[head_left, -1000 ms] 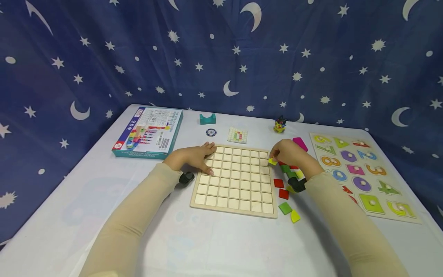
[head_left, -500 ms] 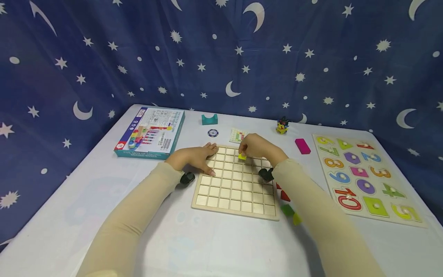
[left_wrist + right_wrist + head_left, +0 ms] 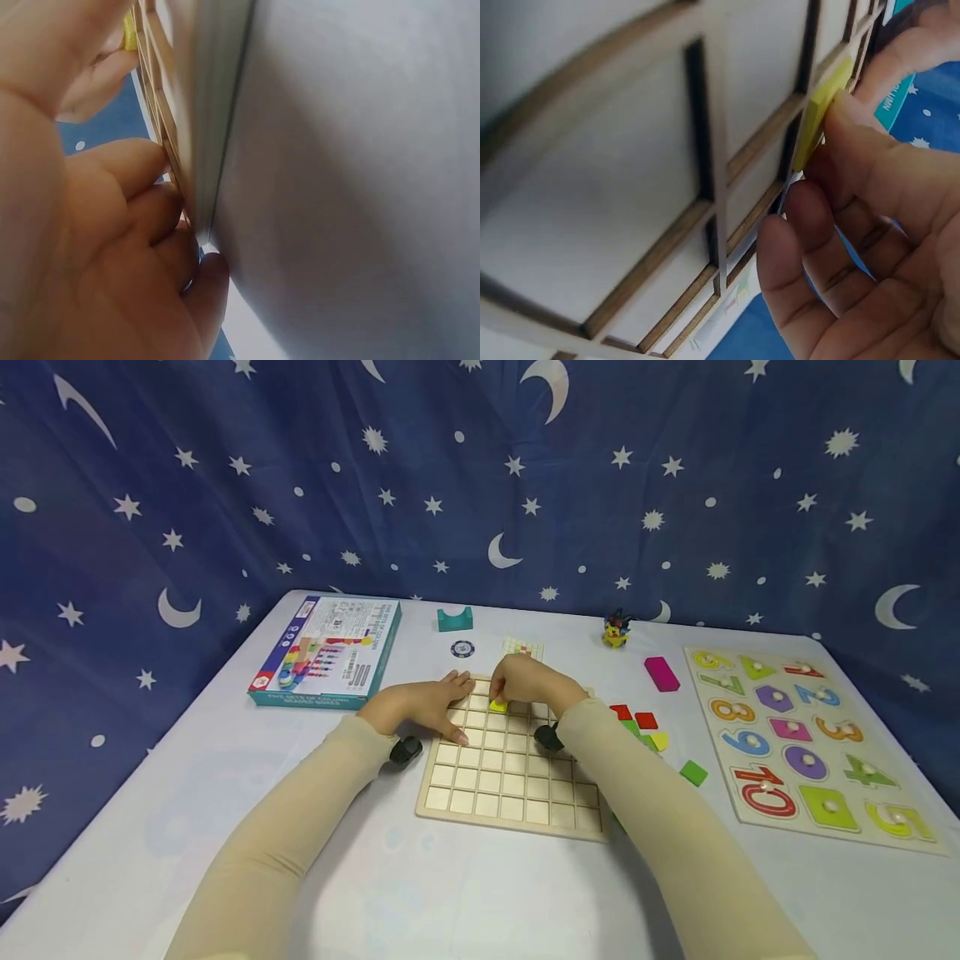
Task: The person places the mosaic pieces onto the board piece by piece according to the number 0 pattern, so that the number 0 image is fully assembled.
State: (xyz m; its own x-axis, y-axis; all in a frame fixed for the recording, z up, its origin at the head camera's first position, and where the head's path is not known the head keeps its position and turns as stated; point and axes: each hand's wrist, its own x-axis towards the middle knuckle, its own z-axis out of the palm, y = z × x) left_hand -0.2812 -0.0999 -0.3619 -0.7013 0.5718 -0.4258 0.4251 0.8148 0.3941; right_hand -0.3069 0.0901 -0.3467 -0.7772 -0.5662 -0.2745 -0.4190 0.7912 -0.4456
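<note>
A wooden grid board (image 3: 480, 804) of square cells lies flat on the white table. My left hand (image 3: 422, 705) rests on its far left edge, fingers and thumb spread. In the left wrist view, fingertips (image 3: 146, 169) touch the side of the board. My right hand (image 3: 531, 682) reaches across the board and pinches a small yellow tile (image 3: 821, 116) between thumb and finger. That tile is tilted against the grid at a cell near the far left corner, as the right wrist view shows. Behind the right hand, a small patterned card (image 3: 522, 647) is partly hidden.
Right of the board lie loose red tiles (image 3: 646, 721), green tiles (image 3: 693, 772) and a yellow tile (image 3: 660, 741), some covered by the right arm. Farther right is a number puzzle board (image 3: 757, 739). A magenta block (image 3: 662, 674), toy figure (image 3: 617, 629), teal arch (image 3: 454, 619), chip (image 3: 462, 648) and box (image 3: 326, 647) stand around.
My right hand has carried the yellow tile leftward, from the loose tiles beside the board to a cell near the far left corner. My left hand has stayed on the board's edge.
</note>
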